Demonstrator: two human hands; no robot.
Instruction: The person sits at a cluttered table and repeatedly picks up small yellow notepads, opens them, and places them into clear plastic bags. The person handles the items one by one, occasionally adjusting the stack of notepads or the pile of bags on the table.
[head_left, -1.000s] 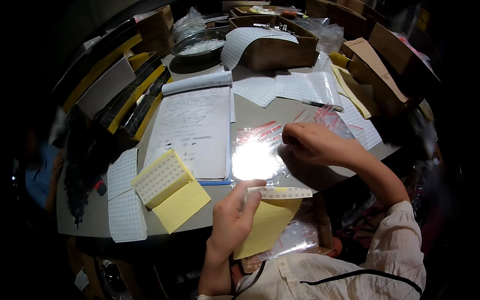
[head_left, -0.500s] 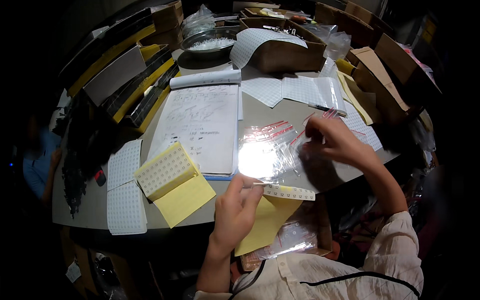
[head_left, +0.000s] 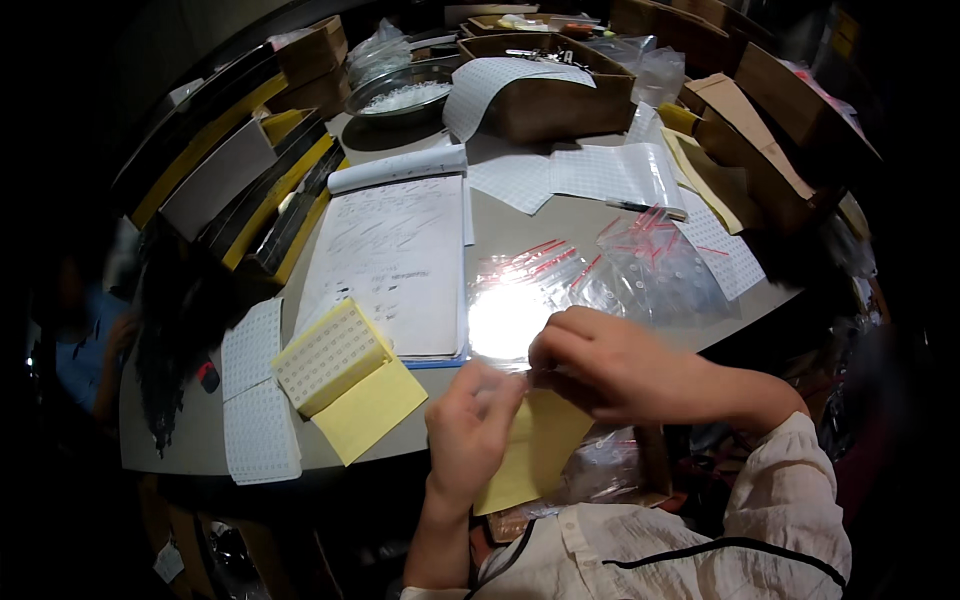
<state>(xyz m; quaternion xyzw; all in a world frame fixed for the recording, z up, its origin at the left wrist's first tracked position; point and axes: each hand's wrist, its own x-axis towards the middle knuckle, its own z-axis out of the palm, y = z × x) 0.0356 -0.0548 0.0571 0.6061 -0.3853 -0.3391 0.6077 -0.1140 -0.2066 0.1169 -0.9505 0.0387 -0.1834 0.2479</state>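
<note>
My left hand [head_left: 468, 425] is closed at the table's near edge, pinching the top of a label sheet. The sheet's yellow backing [head_left: 535, 455] hangs down beside it. Close against it, my right hand [head_left: 625, 368] is closed too, fingertips bent at the sheet's upper edge; those fingers hide whatever is between them. Just beyond both hands lie small clear zip bags [head_left: 585, 275] with red strips, under strong glare. More clear bags [head_left: 670, 275], holding small round white pieces, lie to the right.
A clipboard of handwritten paper [head_left: 385, 265] lies left of centre. Yellow-backed labels [head_left: 345, 370] and white label sheets [head_left: 255, 390] are beside it. Behind stand a metal bowl [head_left: 405, 92] of white pieces and a cardboard box [head_left: 560, 110]. An open box with plastic bags [head_left: 605, 465] sits below the edge.
My right hand has moved from the clear bags toward me and left, to the label sheet in my left hand. My left hand stays nearly in place. The view has shifted slightly.
</note>
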